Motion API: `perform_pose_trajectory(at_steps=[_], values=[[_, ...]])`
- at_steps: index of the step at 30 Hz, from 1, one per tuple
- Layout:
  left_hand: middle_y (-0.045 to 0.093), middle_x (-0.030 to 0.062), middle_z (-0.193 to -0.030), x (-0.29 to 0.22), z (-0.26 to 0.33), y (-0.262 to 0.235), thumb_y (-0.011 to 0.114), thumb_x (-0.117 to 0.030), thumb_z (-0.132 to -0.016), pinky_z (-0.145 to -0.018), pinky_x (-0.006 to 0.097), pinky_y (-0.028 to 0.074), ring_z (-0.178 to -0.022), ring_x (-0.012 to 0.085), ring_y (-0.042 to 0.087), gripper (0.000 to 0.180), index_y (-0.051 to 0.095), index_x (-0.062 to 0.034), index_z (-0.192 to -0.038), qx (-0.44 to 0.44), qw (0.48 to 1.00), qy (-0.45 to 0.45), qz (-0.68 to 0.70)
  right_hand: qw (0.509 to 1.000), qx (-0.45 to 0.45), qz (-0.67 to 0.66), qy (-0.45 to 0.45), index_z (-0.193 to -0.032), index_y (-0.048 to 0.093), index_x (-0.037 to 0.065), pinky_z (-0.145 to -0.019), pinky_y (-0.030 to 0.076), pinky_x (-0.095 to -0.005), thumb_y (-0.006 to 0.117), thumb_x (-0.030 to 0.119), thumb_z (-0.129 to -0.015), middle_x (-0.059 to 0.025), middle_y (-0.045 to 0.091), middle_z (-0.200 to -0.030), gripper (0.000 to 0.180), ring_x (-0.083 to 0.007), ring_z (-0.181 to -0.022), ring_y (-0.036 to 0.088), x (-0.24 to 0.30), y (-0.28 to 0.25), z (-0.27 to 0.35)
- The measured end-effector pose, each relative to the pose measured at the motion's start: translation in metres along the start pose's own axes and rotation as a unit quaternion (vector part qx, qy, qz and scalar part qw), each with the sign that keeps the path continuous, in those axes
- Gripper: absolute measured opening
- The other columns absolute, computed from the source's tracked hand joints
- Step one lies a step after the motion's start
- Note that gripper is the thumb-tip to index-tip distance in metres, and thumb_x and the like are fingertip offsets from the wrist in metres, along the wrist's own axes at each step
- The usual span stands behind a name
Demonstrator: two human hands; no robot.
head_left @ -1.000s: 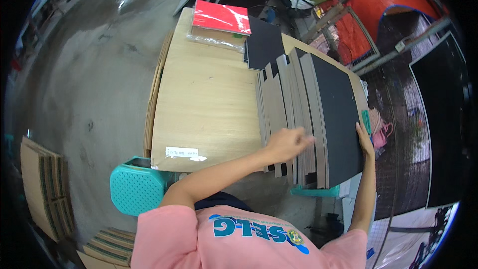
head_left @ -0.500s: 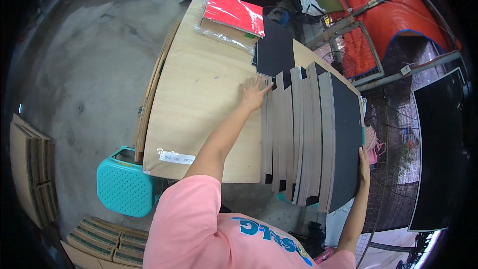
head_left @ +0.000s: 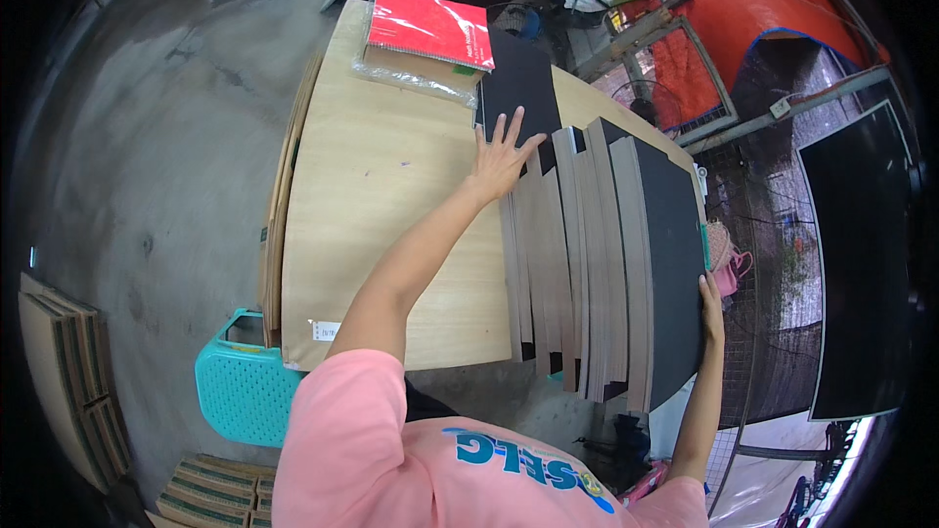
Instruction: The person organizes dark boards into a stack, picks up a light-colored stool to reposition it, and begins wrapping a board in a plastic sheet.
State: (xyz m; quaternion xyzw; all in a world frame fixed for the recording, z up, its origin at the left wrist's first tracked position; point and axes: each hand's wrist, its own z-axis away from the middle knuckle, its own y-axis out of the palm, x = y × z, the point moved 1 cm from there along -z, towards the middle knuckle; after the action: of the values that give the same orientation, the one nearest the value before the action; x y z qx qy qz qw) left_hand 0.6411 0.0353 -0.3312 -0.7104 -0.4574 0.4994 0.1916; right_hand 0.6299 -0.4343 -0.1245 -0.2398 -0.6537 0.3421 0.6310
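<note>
Left hand (head_left: 501, 164) sits spread by far-left corner of board stack (head_left: 608, 264). Right hand (head_left: 712, 313) lies along its right edge; grip unclear.

One left hand (head_left: 502, 161) sits at twelve o'clock, one right hand (head_left: 713, 313) between three and four; one table (head_left: 342, 166) at centre, one red notebook (head_left: 430, 25) near twelve, one turquoise stool (head_left: 246, 396) at eight; dark-faced boards (head_left: 608, 264) toward three, too closely packed to count.

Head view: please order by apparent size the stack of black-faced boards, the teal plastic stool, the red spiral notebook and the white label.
1. Stack of black-faced boards
2. Teal plastic stool and red spiral notebook: too alike to rank
3. White label, partly hidden
</note>
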Motion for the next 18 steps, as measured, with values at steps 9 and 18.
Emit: perform_pose_trajectory(at_steps=[9, 18], values=[[0.002, 0.017, -0.156, -0.032, -0.009, -0.034, 0.052, 0.002, -0.08, -0.103, 0.071, 0.017, -0.14, 0.0443, 0.017, 0.086, 0.024, -0.049, -0.143, 0.029, 0.999, 0.034, -0.027, 0.999, 0.007, 0.021, -0.036, -0.137, 0.04, -0.005, -0.105, 0.03, -0.031, 0.048, 0.033, -0.096, -0.0173, 0.048, -0.135, 0.057, -0.0245, -0.127, 0.042, -0.018, -0.008, -0.008], [0.001, 0.0272, -0.153, -0.161, 0.024, -0.052, 0.052, -0.046, -0.092, -0.113, 0.054, 0.006, -0.143, 0.0408, 0.003, 0.084, 0.007, -0.0046, -0.15, -0.136, 0.872, -0.016, 0.469, 0.983, -0.04, 0.174, -0.034, -0.134, 0.044, -0.005, -0.106, 0.032, -0.0348, 0.053, 0.05, -0.09, -0.0205, 0.048, -0.136, 0.071, -0.0313, -0.129, 0.044, 0.009, -0.006, 0.0]])
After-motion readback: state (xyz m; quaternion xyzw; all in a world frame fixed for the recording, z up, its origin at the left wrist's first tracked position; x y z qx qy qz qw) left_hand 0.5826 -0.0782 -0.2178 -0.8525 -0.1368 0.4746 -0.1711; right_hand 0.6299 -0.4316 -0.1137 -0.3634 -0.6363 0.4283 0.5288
